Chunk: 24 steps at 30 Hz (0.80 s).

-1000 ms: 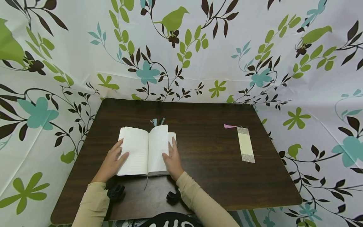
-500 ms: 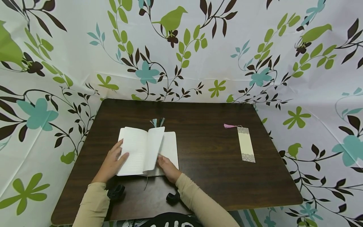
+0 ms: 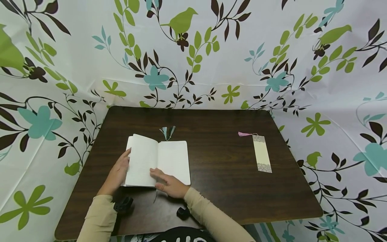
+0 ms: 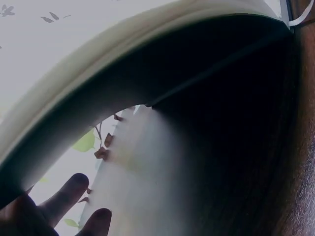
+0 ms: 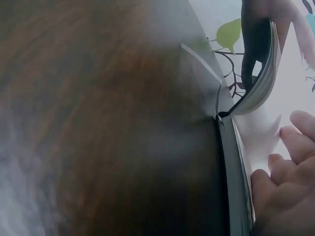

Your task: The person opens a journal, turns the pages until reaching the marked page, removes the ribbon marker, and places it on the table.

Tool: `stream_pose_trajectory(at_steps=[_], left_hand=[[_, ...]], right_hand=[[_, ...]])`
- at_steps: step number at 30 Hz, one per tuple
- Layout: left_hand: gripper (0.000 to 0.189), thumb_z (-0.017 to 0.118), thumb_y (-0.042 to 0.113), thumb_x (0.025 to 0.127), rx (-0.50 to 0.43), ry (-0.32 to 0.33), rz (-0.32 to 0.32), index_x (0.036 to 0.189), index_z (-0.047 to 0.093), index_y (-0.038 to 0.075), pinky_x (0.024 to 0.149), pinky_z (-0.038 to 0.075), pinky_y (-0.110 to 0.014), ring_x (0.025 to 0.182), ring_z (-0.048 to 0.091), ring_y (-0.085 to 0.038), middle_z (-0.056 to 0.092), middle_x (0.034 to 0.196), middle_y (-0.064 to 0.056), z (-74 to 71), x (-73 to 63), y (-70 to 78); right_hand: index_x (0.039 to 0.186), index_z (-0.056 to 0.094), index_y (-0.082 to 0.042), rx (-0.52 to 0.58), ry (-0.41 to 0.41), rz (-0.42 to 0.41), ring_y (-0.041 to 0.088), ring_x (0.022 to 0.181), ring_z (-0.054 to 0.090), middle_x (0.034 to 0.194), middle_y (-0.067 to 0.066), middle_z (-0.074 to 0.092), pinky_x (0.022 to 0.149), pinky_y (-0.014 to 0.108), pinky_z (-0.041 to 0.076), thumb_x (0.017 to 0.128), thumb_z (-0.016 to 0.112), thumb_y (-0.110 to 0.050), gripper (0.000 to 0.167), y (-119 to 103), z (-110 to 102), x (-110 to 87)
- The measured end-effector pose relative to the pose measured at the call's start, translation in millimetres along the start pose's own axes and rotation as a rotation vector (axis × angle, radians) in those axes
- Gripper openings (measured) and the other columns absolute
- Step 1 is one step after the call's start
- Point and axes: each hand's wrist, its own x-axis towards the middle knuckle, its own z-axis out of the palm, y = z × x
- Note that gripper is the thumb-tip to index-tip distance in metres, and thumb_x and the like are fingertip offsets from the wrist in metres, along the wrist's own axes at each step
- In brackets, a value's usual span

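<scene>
While the notebook [image 3: 173, 158] lies open on the surface [image 3: 223, 195], the left hand [image 3: 116, 173] grips its left half and the right hand [image 3: 170, 184] extends, relaxed, over its gutter [image 3: 157, 151]; pages [image 3: 142, 156] likely crease, so hold the cover [image 4: 206, 39].

Looks bright and evenly lit in the head view, with a soft sheen on the table [image 3: 223, 188] near six o'clock and wide-angle stretching in the patterned cloth [image 3: 347, 134] toward three and nine. Reads dim in the left wrist view: sinks to black under the notebook [image 4: 123, 73], pales at eleven, shows the left hand [image 4: 42, 214] near-silhouetted between seven and eight. Blurs the table toward nine in the right wrist view, bleaching the notebook near two.
</scene>
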Motion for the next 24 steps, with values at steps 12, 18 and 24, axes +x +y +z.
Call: stream_pose_trajectory(at_steps=[12,18,24], left_hand=[[0.035,0.060,0.025,0.103,0.150,0.019,0.055,0.113,0.062,-0.009,0.109,0.020,-0.075,0.147,0.018,-0.051,0.021,0.166,-0.020,-0.1,-0.2,-4.3],[0.033,0.062,0.024,0.102,0.182,0.050,0.062,0.101,0.058,-0.009,0.104,0.025,-0.074,0.143,0.020,-0.052,0.020,0.166,-0.019,-2.2,0.4,-5.5],[0.031,0.062,0.023,0.102,0.196,0.051,0.055,0.101,0.058,-0.007,0.103,0.025,-0.074,0.141,0.021,-0.055,0.019,0.166,-0.021,-4.0,0.6,-4.6]], right_hand=[[0.152,0.046,-0.010,-0.441,0.072,0.088,0.021,0.152,0.027,0.163,0.004,0.036,0.123,0.044,0.021,0.107,0.053,-0.027,0.049,12,-9,-6.2],[0.154,0.044,-0.012,-0.637,0.073,0.202,0.022,0.153,0.025,0.164,0.004,0.033,0.121,0.047,0.025,0.105,0.055,-0.033,0.054,17,-23,-12.2],[0.158,0.037,-0.013,-0.700,0.091,0.292,0.023,0.154,0.023,0.166,0.003,0.029,0.120,0.051,0.025,0.105,0.053,-0.043,0.063,23,-35,-19.1]])
